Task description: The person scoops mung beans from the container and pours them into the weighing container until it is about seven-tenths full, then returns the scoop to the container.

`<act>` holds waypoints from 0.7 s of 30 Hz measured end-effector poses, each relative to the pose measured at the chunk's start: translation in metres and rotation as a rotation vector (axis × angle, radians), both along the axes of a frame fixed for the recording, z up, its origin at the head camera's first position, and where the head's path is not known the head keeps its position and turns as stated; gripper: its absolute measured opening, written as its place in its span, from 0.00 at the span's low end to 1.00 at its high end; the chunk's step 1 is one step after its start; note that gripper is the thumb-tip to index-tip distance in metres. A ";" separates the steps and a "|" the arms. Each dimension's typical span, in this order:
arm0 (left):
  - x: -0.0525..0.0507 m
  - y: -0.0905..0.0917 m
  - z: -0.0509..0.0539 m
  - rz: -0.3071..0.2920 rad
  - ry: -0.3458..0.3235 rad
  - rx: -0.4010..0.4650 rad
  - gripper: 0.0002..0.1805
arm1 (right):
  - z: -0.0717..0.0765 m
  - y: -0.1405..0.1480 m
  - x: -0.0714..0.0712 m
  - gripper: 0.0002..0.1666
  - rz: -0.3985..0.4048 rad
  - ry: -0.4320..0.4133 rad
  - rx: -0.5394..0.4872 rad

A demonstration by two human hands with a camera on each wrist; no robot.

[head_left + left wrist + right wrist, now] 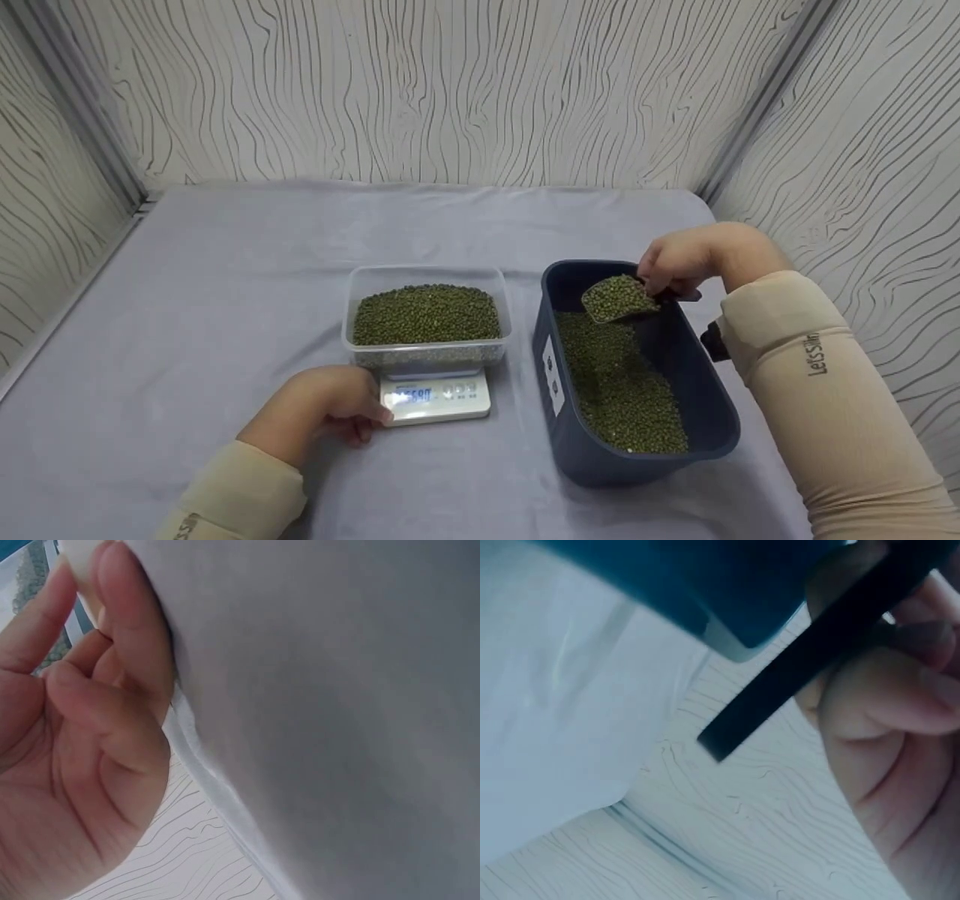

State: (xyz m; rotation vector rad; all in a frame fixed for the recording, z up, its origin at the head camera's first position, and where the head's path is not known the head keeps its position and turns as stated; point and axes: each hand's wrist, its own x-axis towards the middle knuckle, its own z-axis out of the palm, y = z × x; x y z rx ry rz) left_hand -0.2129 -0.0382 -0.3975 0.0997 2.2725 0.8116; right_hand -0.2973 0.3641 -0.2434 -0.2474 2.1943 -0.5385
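Note:
My right hand (pixel 682 262) grips the dark handle (pixel 780 675) of a scoop (pixel 592 307) heaped with green mung beans (pixel 621 295). The scoop is over the far end of a dark blue tub (pixel 716 450), which holds more mung beans. Left of the tub, a clear plastic container (pixel 424 356) of mung beans sits on a white kitchen scale (pixel 450 409) with a lit display. At the scale's near left corner, my left hand (pixel 337 401) pinches its edge between thumb and fingers; the left wrist view shows this hand (pixel 90 712) close up.
A pale cloth (pixel 225 300) covers the table. Patterned white panels (pixel 420 90) enclose the back and sides. The tub's raised walls stand just right of the scale, with a white label (pixel 553 375) on the left wall.

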 end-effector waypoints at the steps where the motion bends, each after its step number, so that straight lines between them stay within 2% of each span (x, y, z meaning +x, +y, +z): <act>1: 0.000 0.000 0.000 -0.006 0.004 -0.004 0.11 | 0.000 0.002 0.000 0.22 -0.017 0.001 0.003; 10: 0.001 0.000 -0.001 -0.007 0.015 0.016 0.10 | -0.003 0.010 -0.002 0.23 -0.142 0.002 -0.003; 17: -0.002 0.000 -0.001 -0.039 0.018 0.006 0.11 | -0.003 0.011 -0.001 0.20 -0.158 0.024 0.010; 21: -0.001 -0.001 -0.001 -0.038 0.016 0.012 0.11 | -0.001 0.007 -0.002 0.19 -0.168 0.015 -0.003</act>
